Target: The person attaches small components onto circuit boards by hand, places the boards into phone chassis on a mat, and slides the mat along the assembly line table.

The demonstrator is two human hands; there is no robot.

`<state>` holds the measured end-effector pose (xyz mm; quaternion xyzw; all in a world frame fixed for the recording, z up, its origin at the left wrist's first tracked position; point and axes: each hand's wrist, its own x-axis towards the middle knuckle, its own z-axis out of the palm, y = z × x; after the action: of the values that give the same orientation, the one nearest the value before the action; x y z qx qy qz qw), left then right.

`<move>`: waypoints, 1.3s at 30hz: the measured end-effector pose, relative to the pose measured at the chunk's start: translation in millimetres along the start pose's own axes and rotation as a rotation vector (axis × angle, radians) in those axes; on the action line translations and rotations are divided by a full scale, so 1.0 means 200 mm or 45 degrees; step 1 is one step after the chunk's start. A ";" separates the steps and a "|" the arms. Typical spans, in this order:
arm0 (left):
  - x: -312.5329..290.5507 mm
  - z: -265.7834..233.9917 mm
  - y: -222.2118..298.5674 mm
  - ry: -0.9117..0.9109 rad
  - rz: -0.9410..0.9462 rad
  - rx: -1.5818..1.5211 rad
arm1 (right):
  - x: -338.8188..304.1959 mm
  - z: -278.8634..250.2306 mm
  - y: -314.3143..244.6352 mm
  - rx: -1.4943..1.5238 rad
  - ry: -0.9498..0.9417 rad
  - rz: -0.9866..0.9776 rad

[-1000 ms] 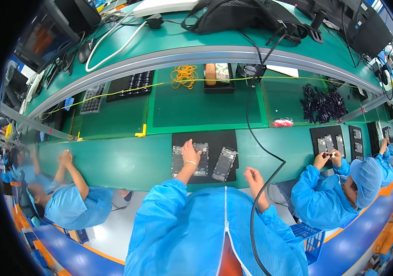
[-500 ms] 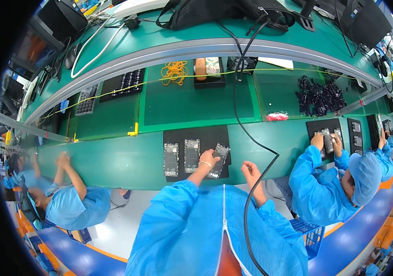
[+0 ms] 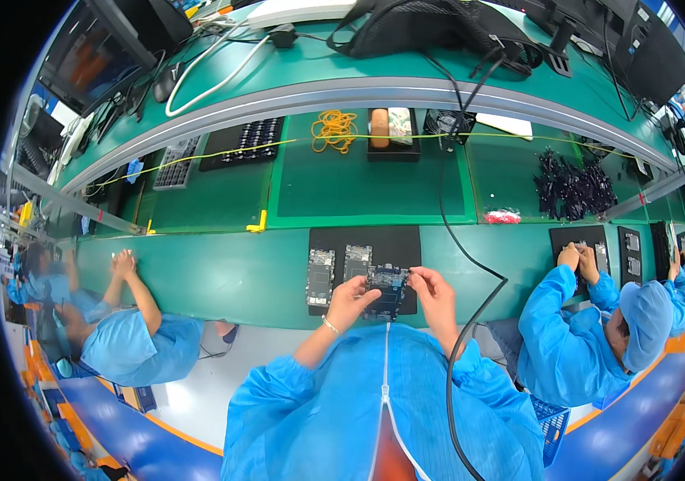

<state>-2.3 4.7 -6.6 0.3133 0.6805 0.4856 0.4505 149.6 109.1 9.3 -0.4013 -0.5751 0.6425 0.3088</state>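
A dark circuit board (image 3: 387, 290) is held up by both hands over the near edge of a black mat (image 3: 397, 241). My left hand (image 3: 349, 303) grips its left edge, thumb on top. At its upper right corner, my right hand (image 3: 436, 301) has the board pinched between thumb and fingers. Two more boards lie upright on the mat: one circuit board (image 3: 321, 278) at the left, another circuit board (image 3: 357, 258) beside it, partly hidden by my left hand and the held board.
A black cable (image 3: 471, 247) hangs down past my right arm. Behind the mat are yellow rubber bands (image 3: 334, 131), a box (image 3: 393, 151) and a heap of dark parts (image 3: 573, 184). A metal rail (image 3: 374, 90) crosses above. Co-workers sit left and right; the right person's hands (image 3: 580, 260) work over another mat.
My left hand has lifted the rightmost board off the mat and brought it toward me. My right hand has moved in from the right and taken its corner. The view has shifted slightly.
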 end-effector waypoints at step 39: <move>-0.25 -0.16 0.10 -0.043 0.460 -0.367 | -0.20 0.10 -0.47 -0.258 -0.397 -0.374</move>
<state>-11.7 -44.5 31.8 0.3705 0.5292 0.6453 0.4078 145.2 77.7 108.0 -0.2382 -0.7297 0.5837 0.2648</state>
